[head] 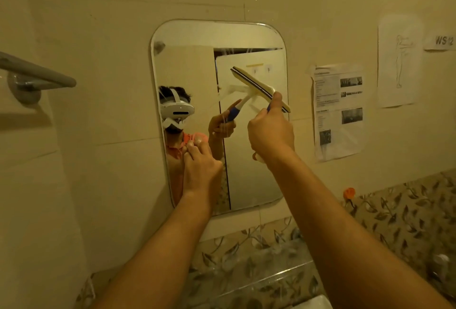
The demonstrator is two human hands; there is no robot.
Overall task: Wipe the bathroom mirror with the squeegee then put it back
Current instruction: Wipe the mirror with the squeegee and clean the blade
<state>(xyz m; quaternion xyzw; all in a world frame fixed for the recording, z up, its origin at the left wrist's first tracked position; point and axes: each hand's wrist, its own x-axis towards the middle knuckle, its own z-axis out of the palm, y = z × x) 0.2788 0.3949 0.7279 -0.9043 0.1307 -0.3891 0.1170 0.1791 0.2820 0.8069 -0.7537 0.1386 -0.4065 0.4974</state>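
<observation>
A rounded rectangular mirror (256, 175) hangs on the cream tiled wall. My right hand (270, 133) grips the handle of a white squeegee (256, 84) with a dark rubber strip; its blade lies slanted against the right part of the glass. My left hand (201, 168) has its straight fingertips pressed on the lower left of the mirror. The glass reflects a person with a headset, the squeegee's blue handle and the gripping hand.
A grey towel bar (37, 74) juts from the wall at the left. Printed sheets (338, 111) and a drawing (398, 62) are stuck right of the mirror. An orange hook (349, 192) sits above the leaf-patterned tile band (394, 210). A white basin edge (313, 302) shows below.
</observation>
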